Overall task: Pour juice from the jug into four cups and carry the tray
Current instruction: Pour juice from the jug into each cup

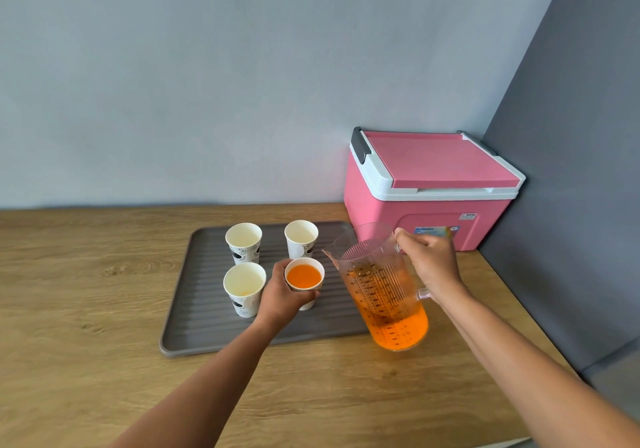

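Over the tray [194, 309], left hand [280, 295] apparently grips filled cup [304, 279].

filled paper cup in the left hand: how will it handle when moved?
The filled cup looks like thin paper, so a firm squeeze probably dents it. Juice sits high, so tilting likely spills. The left hand wraps its side, which should steady it.

Left hand [282, 293] wraps a white paper cup filled with orange juice [304, 280] on the grey ribbed plastic tray [194, 323]. Right hand [431, 260] grips the handle of a clear ribbed plastic jug [384, 295], tilted, spout toward the cup, roughly half full. Three other white paper cups [243, 242] stand upright on the tray. Pink plastic cooler box [429, 188] sits behind the jug on the wooden table [86, 292].
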`<state>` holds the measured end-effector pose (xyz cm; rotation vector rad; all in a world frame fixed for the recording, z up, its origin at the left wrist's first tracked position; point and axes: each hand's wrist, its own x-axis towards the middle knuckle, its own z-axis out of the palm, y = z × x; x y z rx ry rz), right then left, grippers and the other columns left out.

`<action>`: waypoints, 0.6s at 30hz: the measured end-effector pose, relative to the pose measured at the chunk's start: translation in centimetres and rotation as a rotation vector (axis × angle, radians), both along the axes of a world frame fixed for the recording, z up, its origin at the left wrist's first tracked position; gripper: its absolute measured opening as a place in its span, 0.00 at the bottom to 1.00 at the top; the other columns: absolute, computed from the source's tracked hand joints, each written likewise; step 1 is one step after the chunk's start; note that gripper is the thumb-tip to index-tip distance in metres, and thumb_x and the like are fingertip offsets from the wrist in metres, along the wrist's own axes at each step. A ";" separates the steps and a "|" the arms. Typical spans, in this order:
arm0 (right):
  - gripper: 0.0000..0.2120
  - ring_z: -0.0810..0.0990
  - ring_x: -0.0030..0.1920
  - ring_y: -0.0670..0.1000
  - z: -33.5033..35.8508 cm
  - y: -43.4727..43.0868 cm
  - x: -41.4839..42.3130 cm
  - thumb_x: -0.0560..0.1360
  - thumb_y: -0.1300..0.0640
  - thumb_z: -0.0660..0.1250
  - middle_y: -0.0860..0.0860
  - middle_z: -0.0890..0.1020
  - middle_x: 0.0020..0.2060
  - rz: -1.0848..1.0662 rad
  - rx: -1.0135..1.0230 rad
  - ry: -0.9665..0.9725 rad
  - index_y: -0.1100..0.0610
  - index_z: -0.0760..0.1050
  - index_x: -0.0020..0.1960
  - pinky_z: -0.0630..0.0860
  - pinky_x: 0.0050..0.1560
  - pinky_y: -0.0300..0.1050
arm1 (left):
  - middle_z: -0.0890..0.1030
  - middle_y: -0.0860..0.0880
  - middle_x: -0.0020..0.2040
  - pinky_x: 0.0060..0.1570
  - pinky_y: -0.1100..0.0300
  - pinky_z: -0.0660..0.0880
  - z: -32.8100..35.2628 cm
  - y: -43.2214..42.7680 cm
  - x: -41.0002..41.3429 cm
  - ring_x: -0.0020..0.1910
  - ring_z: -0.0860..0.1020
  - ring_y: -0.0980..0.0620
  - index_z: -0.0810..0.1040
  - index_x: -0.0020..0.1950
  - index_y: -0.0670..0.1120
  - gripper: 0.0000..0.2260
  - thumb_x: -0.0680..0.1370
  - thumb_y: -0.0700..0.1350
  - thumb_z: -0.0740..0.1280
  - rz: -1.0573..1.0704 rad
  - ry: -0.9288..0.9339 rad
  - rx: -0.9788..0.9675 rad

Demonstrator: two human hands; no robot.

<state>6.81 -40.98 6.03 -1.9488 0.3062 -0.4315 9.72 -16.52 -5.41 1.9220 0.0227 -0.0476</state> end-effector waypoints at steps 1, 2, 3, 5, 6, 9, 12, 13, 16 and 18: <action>0.21 0.67 0.26 0.48 0.0 0.0 -0.1 0.74 0.49 0.71 0.56 0.71 0.26 0.003 0.002 -0.001 0.68 0.80 0.35 0.63 0.32 0.43 | 0.78 0.54 0.54 0.51 0.61 0.72 -0.1 0.0 0.1 0.54 0.77 0.54 0.67 0.64 0.51 0.34 0.63 0.46 0.81 0.000 0.005 0.000; 0.21 0.68 0.27 0.49 0.0 0.0 -0.1 0.74 0.49 0.71 0.57 0.71 0.27 0.005 0.002 -0.002 0.68 0.81 0.36 0.63 0.32 0.43 | 0.78 0.55 0.54 0.51 0.61 0.72 -0.1 0.0 0.1 0.54 0.77 0.54 0.67 0.65 0.52 0.35 0.63 0.46 0.81 -0.003 0.012 0.002; 0.21 0.68 0.27 0.49 0.1 0.0 -0.1 0.74 0.49 0.71 0.57 0.71 0.26 0.005 0.000 -0.001 0.68 0.81 0.37 0.63 0.32 0.43 | 0.78 0.55 0.54 0.51 0.61 0.72 -0.1 -0.1 0.2 0.54 0.77 0.54 0.67 0.65 0.52 0.35 0.63 0.46 0.81 -0.007 0.017 0.004; 0.22 0.67 0.25 0.48 0.1 0.0 -0.1 0.75 0.49 0.71 0.55 0.69 0.24 -0.001 -0.011 0.006 0.70 0.80 0.37 0.62 0.31 0.43 | 0.78 0.55 0.54 0.52 0.61 0.72 -0.1 -0.2 0.3 0.55 0.77 0.53 0.67 0.65 0.52 0.36 0.63 0.46 0.81 -0.008 0.028 0.012; 0.23 0.66 0.25 0.48 0.2 0.0 -0.1 0.75 0.48 0.71 0.54 0.68 0.24 -0.004 -0.018 0.010 0.70 0.80 0.37 0.62 0.32 0.43 | 0.78 0.54 0.55 0.53 0.60 0.72 -0.1 -0.3 0.2 0.56 0.77 0.52 0.66 0.66 0.52 0.36 0.63 0.46 0.81 -0.008 0.035 0.016; 0.23 0.69 0.28 0.51 0.3 0.1 0.0 0.75 0.48 0.70 0.58 0.72 0.28 0.008 -0.023 0.005 0.70 0.80 0.39 0.63 0.33 0.43 | 0.76 0.51 0.61 0.60 0.55 0.73 0.1 -0.5 0.0 0.60 0.76 0.50 0.62 0.71 0.52 0.42 0.63 0.48 0.81 -0.018 0.042 0.030; 0.21 0.68 0.25 0.47 0.7 0.4 0.0 0.75 0.48 0.70 0.58 0.72 0.26 0.022 -0.023 0.013 0.65 0.80 0.33 0.64 0.31 0.42 | 0.72 0.48 0.68 0.67 0.50 0.70 1.0 -0.7 -0.6 0.66 0.72 0.49 0.58 0.76 0.52 0.48 0.61 0.49 0.80 0.000 0.001 0.057; 0.20 0.68 0.24 0.45 0.9 0.6 0.0 0.75 0.49 0.71 0.58 0.72 0.24 0.025 -0.023 0.012 0.62 0.79 0.31 0.64 0.31 0.41 | 0.71 0.48 0.69 0.67 0.52 0.68 1.5 -0.7 -0.8 0.67 0.70 0.50 0.58 0.76 0.51 0.47 0.62 0.48 0.80 0.011 -0.029 0.067; 0.15 0.72 0.28 0.49 1.4 1.1 0.1 0.75 0.49 0.71 0.63 0.80 0.29 0.040 -0.030 -0.017 0.55 0.82 0.32 0.68 0.35 0.44 | 0.68 0.48 0.71 0.67 0.53 0.68 3.2 -0.1 -1.7 0.69 0.68 0.50 0.59 0.76 0.50 0.43 0.67 0.47 0.78 0.054 -0.117 0.093; 0.14 0.74 0.31 0.51 1.7 1.4 0.3 0.75 0.50 0.71 0.62 0.83 0.32 0.055 -0.045 -0.030 0.53 0.82 0.33 0.69 0.36 0.44 | 0.69 0.50 0.70 0.65 0.50 0.72 4.4 0.8 -2.3 0.67 0.71 0.52 0.62 0.75 0.52 0.38 0.69 0.47 0.76 0.080 -0.203 0.066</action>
